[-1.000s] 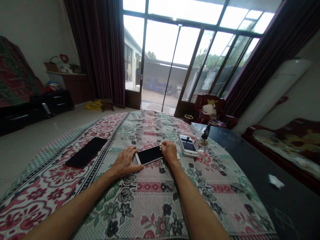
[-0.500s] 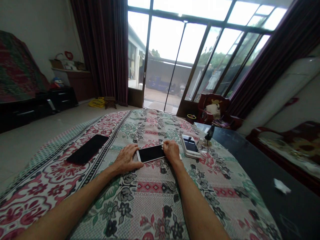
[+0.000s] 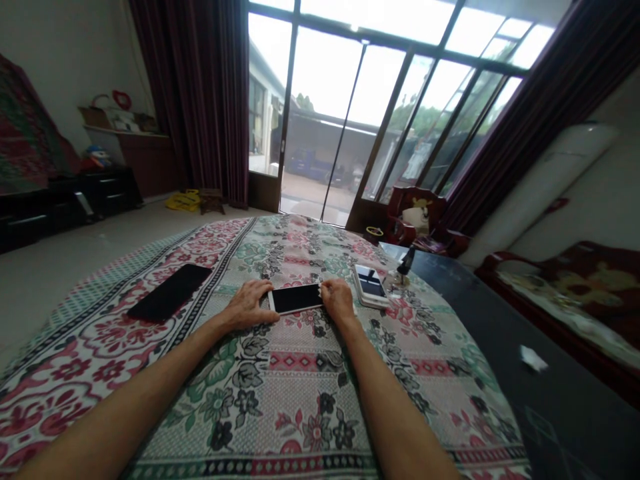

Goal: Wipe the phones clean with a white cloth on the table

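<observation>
A white-framed smartphone (image 3: pixel 296 299) with a dark screen lies sideways in front of me on the patterned tablecloth (image 3: pixel 295 400). My left hand (image 3: pixel 248 303) grips its left end, with fingers at the far corner and thumb at the near one. At the right end, the fingers of my right hand (image 3: pixel 337 299) are closed in a pinch against the phone's edge. A small white bit shows at those fingertips, too small to name. To the left lies a larger black phone or tablet (image 3: pixel 170 292). Right of my hands, a white phone (image 3: pixel 370 283) rests on a pale flat box or device.
Behind the white phone stands a small dark object (image 3: pixel 406 261) on a glass-like base. Crumpled white paper (image 3: pixel 533 359) lies on the dark tabletop at right. Beyond are a wooden armchair (image 3: pixel 417 213), a yellow bag (image 3: pixel 183 200) on the floor and glass doors (image 3: pixel 320 127).
The view has shifted slightly, so everything sits a little further left and higher. Both hands keep their places at the phone's two ends.
</observation>
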Motion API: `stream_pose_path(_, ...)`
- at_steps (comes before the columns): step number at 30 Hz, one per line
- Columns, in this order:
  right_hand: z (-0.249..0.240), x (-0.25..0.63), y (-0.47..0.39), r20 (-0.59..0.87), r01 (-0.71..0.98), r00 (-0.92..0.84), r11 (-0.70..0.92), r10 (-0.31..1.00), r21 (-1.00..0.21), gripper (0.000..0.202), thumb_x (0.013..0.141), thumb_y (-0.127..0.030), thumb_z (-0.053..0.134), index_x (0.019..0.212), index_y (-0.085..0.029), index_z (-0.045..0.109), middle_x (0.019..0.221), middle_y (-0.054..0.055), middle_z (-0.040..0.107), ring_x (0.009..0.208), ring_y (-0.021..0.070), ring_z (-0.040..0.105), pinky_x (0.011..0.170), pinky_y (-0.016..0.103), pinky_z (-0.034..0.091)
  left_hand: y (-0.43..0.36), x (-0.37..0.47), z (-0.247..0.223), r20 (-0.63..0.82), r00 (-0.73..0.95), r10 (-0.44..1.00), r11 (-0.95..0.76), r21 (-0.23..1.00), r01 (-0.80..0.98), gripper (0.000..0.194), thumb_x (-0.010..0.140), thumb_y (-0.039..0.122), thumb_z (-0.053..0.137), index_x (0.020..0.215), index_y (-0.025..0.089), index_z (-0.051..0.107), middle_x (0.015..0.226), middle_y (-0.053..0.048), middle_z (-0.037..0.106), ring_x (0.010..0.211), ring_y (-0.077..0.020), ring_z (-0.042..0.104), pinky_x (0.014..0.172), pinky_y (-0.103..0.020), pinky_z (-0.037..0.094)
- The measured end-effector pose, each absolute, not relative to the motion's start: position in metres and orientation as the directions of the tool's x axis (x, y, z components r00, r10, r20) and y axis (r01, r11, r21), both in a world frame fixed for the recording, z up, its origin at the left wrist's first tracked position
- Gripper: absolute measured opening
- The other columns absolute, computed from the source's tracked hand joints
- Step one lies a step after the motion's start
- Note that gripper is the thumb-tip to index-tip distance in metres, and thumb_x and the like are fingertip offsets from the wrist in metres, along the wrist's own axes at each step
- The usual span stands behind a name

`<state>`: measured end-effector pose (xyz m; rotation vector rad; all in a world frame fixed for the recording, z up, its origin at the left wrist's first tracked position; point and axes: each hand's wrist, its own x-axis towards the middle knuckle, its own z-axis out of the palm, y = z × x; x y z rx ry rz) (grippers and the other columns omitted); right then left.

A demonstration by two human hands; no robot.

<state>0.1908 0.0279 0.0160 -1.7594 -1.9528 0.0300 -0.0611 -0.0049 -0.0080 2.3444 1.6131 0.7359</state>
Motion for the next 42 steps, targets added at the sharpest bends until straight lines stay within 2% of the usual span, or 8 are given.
stream_pose_path(7, 0.015, 0.196, 0.003, 0.410, 0.914, -0.084, 0.234, 0.908, -0.331, 0.021, 0.091, -0.020, 0.050, 0.091, -0.016, 0.071, 0.094, 0.008, 0.061, 0.089, 0.0162, 0.057, 0.084, 0.022, 0.039, -0.005, -0.061, -0.011, 0.316, 0.277, 0.908, -0.396, 0.426, 0.813, 0.061, 0.061, 0.052, 0.067, 0.114, 0.022, 0.060, 0.132, -0.008, 0.056, 0.125, -0.0324, 0.044, 0.107, -0.043, 0.034)
stream_pose_path(14, 0.020, 0.195, -0.013, 0.372, 0.928, -0.104, 0.225, 0.922, -0.298, 0.023, 0.092, -0.021, 0.049, 0.095, -0.017, 0.071, 0.097, 0.008, 0.060, 0.090, 0.0153, 0.056, 0.085, 0.022, 0.039, -0.003, -0.061, -0.012, 0.285, 0.283, 0.916, -0.384, 0.409, 0.828, 0.067, 0.062, 0.053, 0.068, 0.119, 0.019, 0.058, 0.135, -0.010, 0.053, 0.127, -0.0314, 0.043, 0.109, -0.042, 0.030)
stream_pose_path(20, 0.030, 0.181, -0.016, 0.305, 0.973, -0.098, 0.156, 0.947, -0.172, 0.025, 0.092, -0.023, 0.048, 0.090, -0.017, 0.072, 0.097, 0.010, 0.060, 0.090, 0.0185, 0.056, 0.078, 0.026, 0.039, 0.000, -0.063, -0.014, 0.235, 0.285, 0.929, -0.361, 0.412, 0.836, 0.072, 0.063, 0.055, 0.070, 0.123, 0.018, 0.056, 0.138, -0.011, 0.050, 0.130, -0.0316, 0.039, 0.110, -0.042, 0.028)
stream_pose_path(26, 0.030, 0.151, -0.025, 0.302, 0.978, -0.147, 0.184, 0.942, -0.101, 0.026, 0.092, -0.021, 0.046, 0.088, -0.016, 0.071, 0.099, 0.011, 0.060, 0.088, 0.0198, 0.055, 0.074, 0.028, 0.038, 0.001, -0.061, -0.014, 0.204, 0.270, 0.941, -0.333, 0.429, 0.840, 0.074, 0.062, 0.052, 0.073, 0.125, 0.017, 0.055, 0.141, -0.012, 0.047, 0.132, -0.0319, 0.036, 0.110, -0.041, 0.029)
stream_pose_path(30, 0.026, 0.136, -0.038, 0.327, 0.964, -0.198, 0.244, 0.924, -0.107, 0.022, 0.090, -0.020, 0.047, 0.090, -0.016, 0.069, 0.101, 0.010, 0.058, 0.088, 0.0199, 0.053, 0.076, 0.030, 0.037, -0.002, -0.060, -0.008, 0.182, 0.279, 0.943, -0.332, 0.435, 0.837, 0.073, 0.063, 0.048, 0.074, 0.126, 0.016, 0.054, 0.141, -0.012, 0.046, 0.133, -0.0318, 0.035, 0.111, -0.041, 0.026)
stream_pose_path(34, 0.023, 0.129, -0.051, 0.355, 0.949, -0.230, 0.289, 0.906, -0.123, 0.017, 0.086, -0.021, 0.051, 0.094, -0.017, 0.066, 0.103, 0.010, 0.056, 0.089, 0.0205, 0.050, 0.077, 0.031, 0.036, -0.007, -0.062, 0.000, 0.091, 0.317, 0.944, -0.325, 0.425, 0.845, 0.076, 0.067, 0.047, 0.069, 0.134, 0.018, 0.046, 0.148, -0.011, 0.038, 0.138, -0.0312, 0.028, 0.113, -0.041, 0.023)
stream_pose_path(38, 0.020, 0.127, -0.057, 0.370, 0.934, -0.262, 0.330, 0.891, -0.133, 0.015, 0.082, -0.019, 0.055, 0.094, -0.018, 0.064, 0.103, 0.009, 0.055, 0.091, 0.0212, 0.048, 0.079, 0.032, 0.035, -0.008, -0.068, 0.004, 0.032, 0.367, 0.930, -0.343, 0.436, 0.832, 0.080, 0.070, 0.044, 0.065, 0.140, 0.013, 0.039, 0.151, -0.014, 0.033, 0.141, -0.0292, 0.023, 0.115, -0.039, 0.019)
stream_pose_path(42, 0.019, 0.125, -0.058, 0.374, 0.914, -0.311, 0.383, 0.874, -0.135, 0.016, 0.081, -0.019, 0.055, 0.095, -0.019, 0.064, 0.104, 0.008, 0.054, 0.092, 0.0214, 0.046, 0.078, 0.032, 0.035, -0.006, -0.073, 0.006, -0.011, 0.390, 0.921, -0.338, 0.476, 0.812, 0.079, 0.069, 0.034, 0.061, 0.141, 0.012, 0.037, 0.152, -0.013, 0.031, 0.142, -0.0283, 0.020, 0.116, -0.037, 0.018)
